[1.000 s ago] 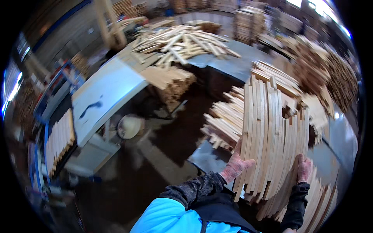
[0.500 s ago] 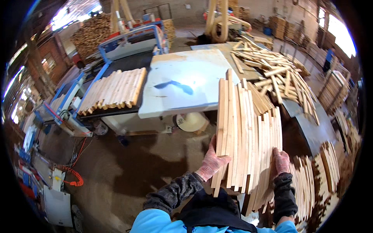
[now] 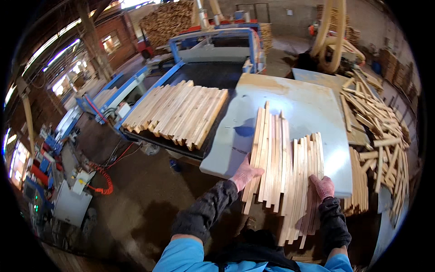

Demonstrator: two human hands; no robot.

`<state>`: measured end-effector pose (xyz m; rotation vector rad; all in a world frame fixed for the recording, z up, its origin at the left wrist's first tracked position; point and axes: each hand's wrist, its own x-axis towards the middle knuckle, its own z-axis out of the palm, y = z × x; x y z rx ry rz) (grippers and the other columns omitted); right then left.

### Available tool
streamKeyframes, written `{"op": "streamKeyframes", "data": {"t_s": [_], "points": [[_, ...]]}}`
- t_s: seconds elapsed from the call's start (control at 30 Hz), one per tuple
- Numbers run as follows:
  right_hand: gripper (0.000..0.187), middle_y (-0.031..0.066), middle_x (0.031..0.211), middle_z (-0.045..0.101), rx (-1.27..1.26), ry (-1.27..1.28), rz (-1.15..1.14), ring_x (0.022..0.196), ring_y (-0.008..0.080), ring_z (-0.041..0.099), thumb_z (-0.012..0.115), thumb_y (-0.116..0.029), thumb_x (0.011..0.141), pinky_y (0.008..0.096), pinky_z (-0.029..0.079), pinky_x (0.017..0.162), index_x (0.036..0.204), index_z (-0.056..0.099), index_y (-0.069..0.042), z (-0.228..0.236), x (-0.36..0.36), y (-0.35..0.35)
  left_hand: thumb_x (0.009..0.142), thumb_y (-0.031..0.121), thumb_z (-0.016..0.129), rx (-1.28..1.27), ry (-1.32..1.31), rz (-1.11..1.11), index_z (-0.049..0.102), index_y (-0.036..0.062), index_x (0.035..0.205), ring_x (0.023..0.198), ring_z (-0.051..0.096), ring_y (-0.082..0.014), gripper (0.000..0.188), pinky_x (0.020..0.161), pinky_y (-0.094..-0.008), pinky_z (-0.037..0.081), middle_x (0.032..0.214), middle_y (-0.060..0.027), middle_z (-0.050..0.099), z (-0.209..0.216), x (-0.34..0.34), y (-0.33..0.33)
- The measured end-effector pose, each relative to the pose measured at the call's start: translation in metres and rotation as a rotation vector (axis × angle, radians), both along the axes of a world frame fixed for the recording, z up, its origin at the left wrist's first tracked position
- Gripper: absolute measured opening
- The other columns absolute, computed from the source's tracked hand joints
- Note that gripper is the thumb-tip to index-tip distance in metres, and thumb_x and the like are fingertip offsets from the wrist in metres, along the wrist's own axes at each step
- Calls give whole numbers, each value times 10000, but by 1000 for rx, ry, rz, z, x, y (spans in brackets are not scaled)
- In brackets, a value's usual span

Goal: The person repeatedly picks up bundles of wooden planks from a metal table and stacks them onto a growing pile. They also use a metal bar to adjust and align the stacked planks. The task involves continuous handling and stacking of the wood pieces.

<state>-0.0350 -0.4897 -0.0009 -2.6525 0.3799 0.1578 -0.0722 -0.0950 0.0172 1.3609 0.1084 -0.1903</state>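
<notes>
Left hand [image 3: 246,173] and right hand [image 3: 323,186] clamp loose sticks [image 3: 272,158] between them (presumably preventing spills) at the near edge of the table [image 3: 299,95].

Centre right: two gloved hands [image 3: 247,173] [image 3: 322,186], one held bundle of slats [image 3: 302,174]. Lower left: one coiled red hose [image 3: 110,181].

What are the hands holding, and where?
A bundle of wooden strips, held by its two outer sides: left hand on the left, right hand on the right.

A coiled red hose [image 3: 109,184] lies left, with beige ducts [image 3: 332,66] back right.
</notes>
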Motion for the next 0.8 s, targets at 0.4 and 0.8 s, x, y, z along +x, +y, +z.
{"op": "streamKeyframes", "data": {"t_s": [0.4,0.8], "points": [[915,324,1135,744,67,16,20,1115,450,717,697,-757,835,491,547,991,1127,736,109,8,211,97,973,541,695,633,134,-61,451,-94,1545,1418,546,-375,889,1200,-407,411,1500,-293,582,-50,241,121],[904,261,1542,520,22,-255,109,1388,416,542,796,-493,886,482,466,1149,1573,461,-10,39,218,135,943,372,655,1424,353,54,655,44,1352,1412,534,-379,524,1160,-479,411,1463,-199,612,21,229,167]]}}
